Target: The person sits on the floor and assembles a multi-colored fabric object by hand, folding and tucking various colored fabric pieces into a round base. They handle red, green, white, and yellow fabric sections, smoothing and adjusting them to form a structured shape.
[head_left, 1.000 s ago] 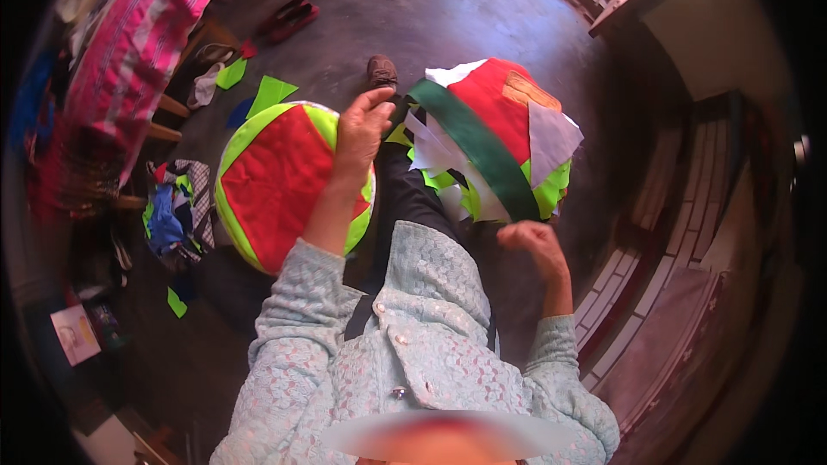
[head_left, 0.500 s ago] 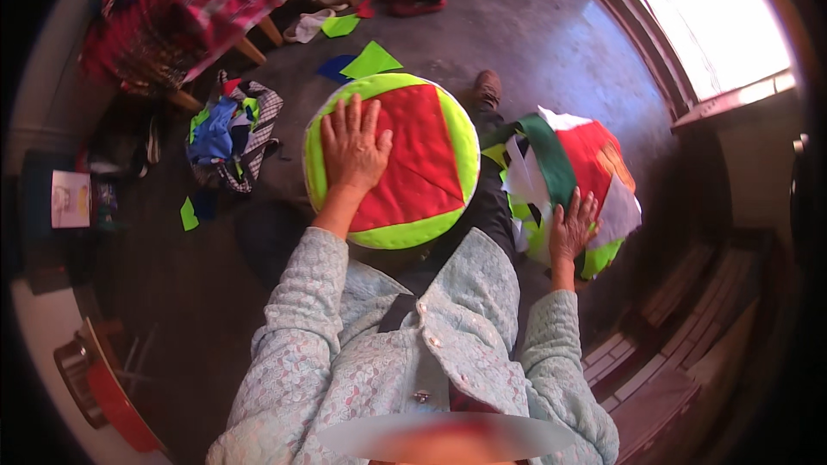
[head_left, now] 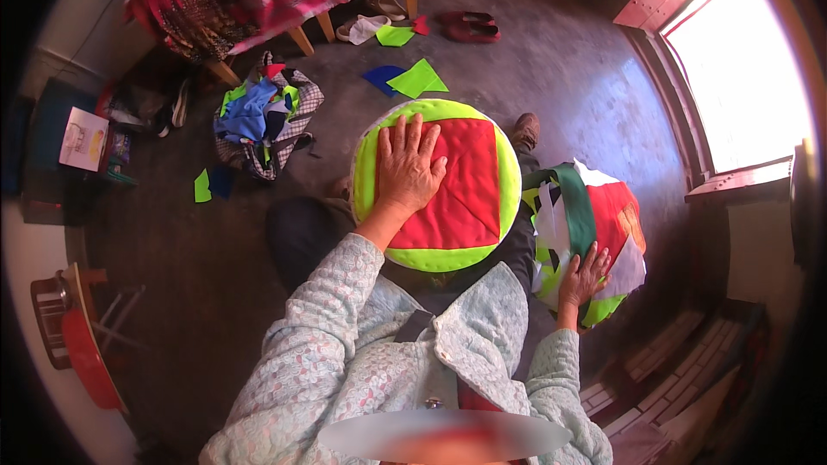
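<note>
The round, padded red-and-lime fabric cushion (head_left: 461, 194) lies directly beneath the nearer left hand (head_left: 410, 165), its grip spread flat, clasping nothing, while the similarly unclenched right hand (head_left: 586, 278) touches a multicoloured cloth bundle (head_left: 608, 213) farther right.

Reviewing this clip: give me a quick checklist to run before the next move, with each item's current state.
1. Left hand flat on the round cushion: ok, fingers extended.
2. Right hand on the fabric bundle: ok, fingers spread.
3. Cushion's patterned face up: ok, red panel edged in lime.
4. Floor clear of scraps: not ok, a lime scrap and a blue scrap lie beyond the cushion.
5. Cushion's underside: cannot tell, hidden.
</note>
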Available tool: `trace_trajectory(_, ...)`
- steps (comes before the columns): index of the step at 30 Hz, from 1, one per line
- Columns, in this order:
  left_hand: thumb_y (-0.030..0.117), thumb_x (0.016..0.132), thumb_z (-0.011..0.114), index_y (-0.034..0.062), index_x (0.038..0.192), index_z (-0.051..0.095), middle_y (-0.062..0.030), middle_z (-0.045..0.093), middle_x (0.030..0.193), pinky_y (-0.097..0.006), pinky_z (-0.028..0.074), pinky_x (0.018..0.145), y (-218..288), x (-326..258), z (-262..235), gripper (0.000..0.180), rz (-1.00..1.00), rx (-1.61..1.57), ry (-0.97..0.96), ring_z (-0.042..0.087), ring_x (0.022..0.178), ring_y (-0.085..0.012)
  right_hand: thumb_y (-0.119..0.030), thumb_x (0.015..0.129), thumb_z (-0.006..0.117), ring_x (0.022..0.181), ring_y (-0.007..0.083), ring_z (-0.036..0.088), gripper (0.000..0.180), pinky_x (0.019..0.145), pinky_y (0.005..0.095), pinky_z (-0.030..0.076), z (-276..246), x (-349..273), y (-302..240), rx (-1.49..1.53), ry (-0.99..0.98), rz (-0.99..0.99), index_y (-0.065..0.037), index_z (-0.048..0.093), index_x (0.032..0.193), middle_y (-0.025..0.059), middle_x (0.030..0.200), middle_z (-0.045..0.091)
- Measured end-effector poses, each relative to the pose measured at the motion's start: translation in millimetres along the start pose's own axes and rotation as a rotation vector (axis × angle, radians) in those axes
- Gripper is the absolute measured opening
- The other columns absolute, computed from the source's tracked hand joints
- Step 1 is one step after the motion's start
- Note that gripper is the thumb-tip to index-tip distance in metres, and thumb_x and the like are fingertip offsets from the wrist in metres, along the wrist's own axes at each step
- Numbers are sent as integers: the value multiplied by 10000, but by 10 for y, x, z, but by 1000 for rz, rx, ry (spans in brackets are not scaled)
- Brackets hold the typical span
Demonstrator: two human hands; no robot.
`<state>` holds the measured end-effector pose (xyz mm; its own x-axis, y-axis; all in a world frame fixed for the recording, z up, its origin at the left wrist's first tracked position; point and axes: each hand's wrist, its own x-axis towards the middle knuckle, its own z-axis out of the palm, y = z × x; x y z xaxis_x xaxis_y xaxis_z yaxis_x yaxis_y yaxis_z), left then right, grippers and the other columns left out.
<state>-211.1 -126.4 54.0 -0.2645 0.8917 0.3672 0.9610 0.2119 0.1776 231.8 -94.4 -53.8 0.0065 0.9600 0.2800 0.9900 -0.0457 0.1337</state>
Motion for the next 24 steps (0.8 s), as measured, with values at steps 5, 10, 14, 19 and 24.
trace_trajectory(5,371,854,615,133,1367,510,-161,402,1464,-566,223,1118,6,18,21,575,4,-20,20,329,1372,-367,-421,940,483,1465,245,228,601,1154,537,91,-23,15,-10,10,-7,15,-238,355,1497,87,1575,282)
trace_trajectory(10,376,860,610,131,1365,512,-156,404,1463,-566,226,1117,19,4,7,570,4,-13,17,331,1370,-364,-427,938,490,1460,249,237,601,1152,538,103,-18,-12,18,-1,12,-3,-240,362,1494,88,1568,297)
trace_trajectory(14,407,882,582,126,1370,510,-157,399,1470,-564,214,1125,-6,-8,31,567,6,12,1,327,1372,-370,-436,937,491,1452,252,254,600,1148,540,117,21,14,22,-17,13,-3,-244,365,1492,89,1564,305)
trace_trajectory(19,485,920,510,133,1417,460,-175,366,1495,-586,174,1136,-14,-12,56,611,18,16,-27,285,1401,-390,-444,943,486,1451,251,257,593,1146,543,123,3,8,-13,6,19,5,-254,365,1491,83,1563,308)
trace_trajectory(24,530,901,520,54,1460,381,-237,259,1545,-596,113,1160,515,-447,-21,747,165,-196,-167,177,1453,-421,-448,947,480,1452,250,255,592,1146,543,124,19,-5,-16,5,25,5,-256,360,1493,79,1564,305)
